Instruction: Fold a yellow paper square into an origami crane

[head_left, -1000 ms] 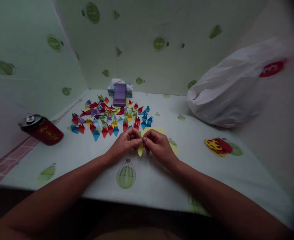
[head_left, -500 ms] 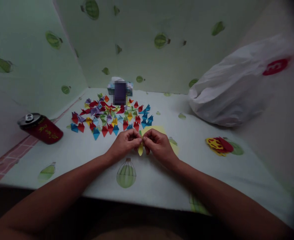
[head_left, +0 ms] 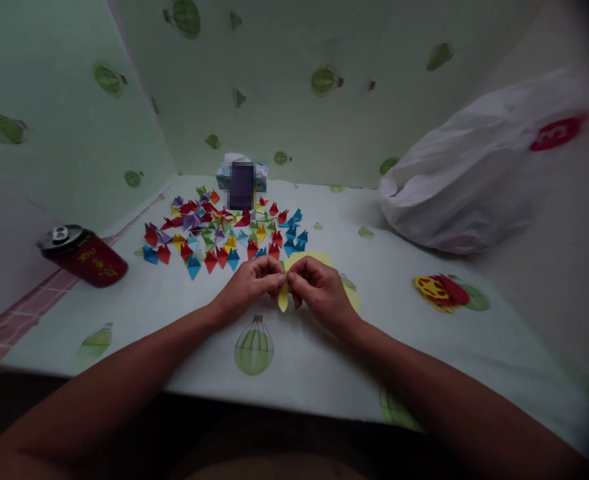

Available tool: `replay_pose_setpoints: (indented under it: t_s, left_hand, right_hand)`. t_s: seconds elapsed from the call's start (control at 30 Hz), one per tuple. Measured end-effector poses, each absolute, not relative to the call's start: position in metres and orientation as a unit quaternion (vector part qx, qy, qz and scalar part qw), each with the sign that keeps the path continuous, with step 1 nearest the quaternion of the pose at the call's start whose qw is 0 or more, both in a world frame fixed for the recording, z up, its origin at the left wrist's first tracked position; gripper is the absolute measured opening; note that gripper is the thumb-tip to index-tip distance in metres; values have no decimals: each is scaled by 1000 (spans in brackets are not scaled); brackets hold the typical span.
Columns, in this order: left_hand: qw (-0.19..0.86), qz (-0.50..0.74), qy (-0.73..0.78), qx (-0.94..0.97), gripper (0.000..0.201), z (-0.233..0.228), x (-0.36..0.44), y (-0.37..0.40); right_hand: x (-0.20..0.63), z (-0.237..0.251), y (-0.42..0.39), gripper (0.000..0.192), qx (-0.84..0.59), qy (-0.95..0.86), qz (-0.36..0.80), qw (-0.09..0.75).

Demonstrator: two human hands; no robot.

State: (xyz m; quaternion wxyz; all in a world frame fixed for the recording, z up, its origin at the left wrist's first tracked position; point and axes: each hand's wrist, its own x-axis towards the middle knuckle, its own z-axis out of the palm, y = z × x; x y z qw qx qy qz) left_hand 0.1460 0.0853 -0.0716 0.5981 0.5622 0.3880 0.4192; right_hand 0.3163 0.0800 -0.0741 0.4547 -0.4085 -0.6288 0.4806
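Your fingers (head_left: 278, 279) on both hands are pinched shut on a small folded yellow paper (head_left: 283, 298), left hand (head_left: 251, 285) and right hand (head_left: 319, 290) meeting just above the worktop (head_left: 324, 353), near the pile of coloured folded paper pieces (head_left: 224, 230)

Can (head_left: 81, 255) left, bag (head_left: 474, 173) right, folded papers (head_left: 224, 230) between.

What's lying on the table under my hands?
A yellow sheet shows beyond the left hand and right hand, which pinch a small yellow paper. The hands cover the rest of the sheet.
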Motion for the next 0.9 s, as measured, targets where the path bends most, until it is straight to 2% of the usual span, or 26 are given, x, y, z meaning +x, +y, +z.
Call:
replay_pose_setpoints:
  t_s: [0.43, 0.7, 0.9]
  left_hand:
    - [587, 406, 399, 576, 20, -70, 145, 86]
    - [643, 379, 397, 534, 21, -70, 141, 93]
    - [653, 360, 390, 540, 23, -68, 141, 91]
  right_hand:
    - [317, -75, 81, 17, -406, -648, 468, 444]
    - [321, -75, 83, 12, -338, -700, 472, 416]
    - [322, -73, 83, 9, -353, -704, 463, 406]
